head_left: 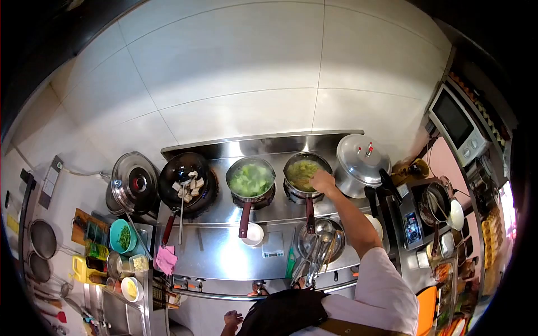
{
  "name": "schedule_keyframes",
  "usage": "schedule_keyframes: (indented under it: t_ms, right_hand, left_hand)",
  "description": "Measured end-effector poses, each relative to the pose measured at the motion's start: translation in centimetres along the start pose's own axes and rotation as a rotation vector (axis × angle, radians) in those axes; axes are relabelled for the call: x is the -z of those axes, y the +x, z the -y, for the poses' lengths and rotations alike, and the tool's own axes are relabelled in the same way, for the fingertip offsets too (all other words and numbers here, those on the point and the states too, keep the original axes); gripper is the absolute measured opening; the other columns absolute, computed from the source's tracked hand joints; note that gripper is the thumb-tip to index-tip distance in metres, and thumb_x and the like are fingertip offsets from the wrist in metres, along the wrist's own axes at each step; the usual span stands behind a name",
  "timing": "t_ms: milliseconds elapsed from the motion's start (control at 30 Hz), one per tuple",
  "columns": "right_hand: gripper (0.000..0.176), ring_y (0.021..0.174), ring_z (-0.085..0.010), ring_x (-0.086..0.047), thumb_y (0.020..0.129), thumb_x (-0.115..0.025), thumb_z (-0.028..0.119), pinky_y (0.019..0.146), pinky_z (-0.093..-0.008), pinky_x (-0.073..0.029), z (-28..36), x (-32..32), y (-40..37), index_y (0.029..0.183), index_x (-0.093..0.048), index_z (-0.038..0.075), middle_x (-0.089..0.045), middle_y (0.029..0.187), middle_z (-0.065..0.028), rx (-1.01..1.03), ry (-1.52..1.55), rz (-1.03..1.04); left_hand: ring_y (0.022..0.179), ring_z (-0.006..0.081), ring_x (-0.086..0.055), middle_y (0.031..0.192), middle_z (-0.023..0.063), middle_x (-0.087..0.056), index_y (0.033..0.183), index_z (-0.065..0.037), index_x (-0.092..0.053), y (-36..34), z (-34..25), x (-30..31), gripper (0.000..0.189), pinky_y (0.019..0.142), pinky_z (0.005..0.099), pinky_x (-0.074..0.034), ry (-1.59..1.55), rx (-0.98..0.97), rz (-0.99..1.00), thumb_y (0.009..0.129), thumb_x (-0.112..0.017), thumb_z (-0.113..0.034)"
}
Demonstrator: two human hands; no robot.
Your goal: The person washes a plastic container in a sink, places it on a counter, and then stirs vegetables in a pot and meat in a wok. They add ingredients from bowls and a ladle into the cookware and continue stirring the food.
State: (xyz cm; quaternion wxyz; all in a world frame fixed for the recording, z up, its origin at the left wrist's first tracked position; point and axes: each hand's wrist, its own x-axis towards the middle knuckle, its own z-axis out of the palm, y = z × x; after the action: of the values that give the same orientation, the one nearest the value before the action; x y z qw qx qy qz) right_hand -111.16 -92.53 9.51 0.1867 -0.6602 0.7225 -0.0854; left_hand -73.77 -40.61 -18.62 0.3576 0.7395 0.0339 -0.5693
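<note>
My right hand (323,181) is over the near right edge of a pan (309,194) holding yellow-green food (301,172). Its fingers are closed together, and whatever they may grip is too small to make out. Left of it, a second pan (250,197) with pale green vegetable pieces (250,180) gives off steam. Farther left, a black wok (175,162) contains white chunks (193,185) and a metal-handled utensil (181,218). Low beside my apron, my left hand (232,318) hangs away from the stove, its fingers loosely apart with nothing visible in them.
A large lidded pot (358,162) stands right of the pans. In front is a metal bowl (336,255) with several utensils. A white bowl (253,235), a scale (273,246) and a pink cloth (166,259) lie on the steel ledge. A turquoise bowl (122,235) of greens sits left.
</note>
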Motion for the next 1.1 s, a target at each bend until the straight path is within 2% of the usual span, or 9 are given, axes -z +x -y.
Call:
schedule_keyframes:
  t_ms: [300,467,600,767,833,900,933,1000,1100]
  right_hand:
    - [0.026,0.088,-0.0328,-0.063,0.072,-0.056,0.022,0.076,-0.0418,-0.050,-4.4,-2.8,2.5,0.087,-0.067,0.004,-0.065,0.091,-0.0185,-0.124,-0.133,-0.223]
    - [0.023,0.082,-0.0345,-0.064,0.072,-0.055,0.022,0.072,-0.0424,-0.051,-2.9,-4.1,1.9,0.074,-0.069,0.005,-0.066,0.079,-0.0175,0.079,-0.236,-0.102]
    - [0.025,0.082,-0.0351,-0.064,0.073,-0.054,0.023,0.072,-0.0426,-0.051,-2.0,-1.0,1.5,0.080,-0.068,0.004,-0.066,0.082,-0.0187,0.240,-0.298,0.020]
    - [0.028,0.089,-0.0350,-0.063,0.076,-0.053,0.023,0.077,-0.0418,-0.050,-0.9,3.5,2.0,0.088,-0.068,0.003,-0.065,0.096,-0.0186,-0.051,-0.145,-0.188]
    - [0.028,0.089,-0.0351,-0.063,0.076,-0.053,0.023,0.077,-0.0420,-0.050,-2.4,1.0,3.2,0.088,-0.067,0.003,-0.064,0.096,-0.0190,-0.085,-0.136,-0.204]
    - [0.028,0.090,-0.0352,-0.063,0.076,-0.054,0.023,0.077,-0.0423,-0.050,-3.3,-0.7,2.6,0.088,-0.067,0.002,-0.064,0.096,-0.0193,-0.112,-0.127,-0.226]
    - [0.028,0.090,-0.0355,-0.062,0.076,-0.053,0.024,0.077,-0.0427,-0.050,-3.1,-1.7,1.6,0.088,-0.067,0.002,-0.064,0.095,-0.0195,-0.034,-0.159,-0.126]
    - [0.029,0.090,-0.0357,-0.062,0.076,-0.053,0.025,0.077,-0.0430,-0.050,-2.4,-1.9,1.5,0.087,-0.067,0.001,-0.065,0.094,-0.0196,0.055,-0.193,-0.023]
    - [0.032,0.091,-0.0372,-0.061,0.073,-0.056,0.027,0.079,-0.0433,-0.049,-2.3,0.1,0.3,0.092,-0.066,0.002,-0.063,0.095,-0.0221,0.115,-0.138,0.063]
  left_hand:
    - [0.056,0.0283,-0.062,0.081,0.0190,-0.063,0.103,-0.003,-0.047,0.3,0.8,0.5,0.017,0.044,0.0376,-0.051,-0.066,0.007,0.006,0.089,-0.048,-0.014]
    - [0.055,0.0280,-0.062,0.081,0.0190,-0.064,0.102,-0.002,-0.047,-0.3,1.5,0.8,0.018,0.042,0.0359,-0.051,0.000,0.038,-0.004,0.089,-0.047,-0.015]
    - [0.055,0.0276,-0.062,0.082,0.0191,-0.064,0.102,-0.002,-0.047,-0.3,1.9,1.1,0.018,0.043,0.0351,-0.051,-0.016,0.027,-0.013,0.090,-0.046,-0.015]
    - [0.056,0.0273,-0.062,0.082,0.0191,-0.064,0.103,-0.002,-0.047,-0.2,1.5,1.3,0.018,0.043,0.0344,-0.051,-0.051,0.005,-0.017,0.090,-0.046,-0.015]
    - [0.057,0.0272,-0.062,0.083,0.0189,-0.064,0.103,-0.002,-0.047,0.9,1.9,1.7,0.018,0.044,0.0343,-0.051,-0.057,0.010,0.004,0.090,-0.046,-0.015]
    - [0.058,0.0269,-0.062,0.083,0.0187,-0.064,0.104,-0.003,-0.047,1.7,3.0,2.5,0.018,0.045,0.0343,-0.051,0.329,-0.666,0.266,0.090,-0.046,-0.015]
    - [0.058,0.0269,-0.062,0.083,0.0187,-0.064,0.104,-0.003,-0.047,1.8,2.6,2.1,0.018,0.045,0.0343,-0.051,0.326,-0.672,0.265,0.090,-0.046,-0.015]
    - [0.058,0.0265,-0.062,0.083,0.0186,-0.064,0.104,-0.003,-0.048,0.8,0.9,0.7,0.018,0.045,0.0346,-0.051,-0.052,-0.001,-0.015,0.090,-0.046,-0.015]
    - [0.058,0.0263,-0.062,0.084,0.0186,-0.064,0.104,-0.003,-0.048,-0.1,0.5,0.7,0.018,0.046,0.0350,-0.052,-0.045,-0.008,0.012,0.090,-0.046,-0.014]
